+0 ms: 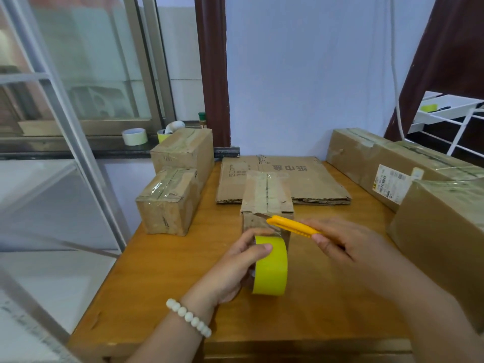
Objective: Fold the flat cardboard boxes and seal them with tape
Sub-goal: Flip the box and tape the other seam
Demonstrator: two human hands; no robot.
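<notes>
Wooden worktop (162, 271) by a pale wall carries five taped boxes (167, 203): two at left, two at right, and one small box (267, 197) in the middle, with flat cardboard (314, 179) behind it. The left hand (235, 268) grips one yellow tape roll (271, 268) just in front of the small box. The right hand (348, 247) holds one yellow cutter (293, 225), its blade at the box's front top edge.
</notes>
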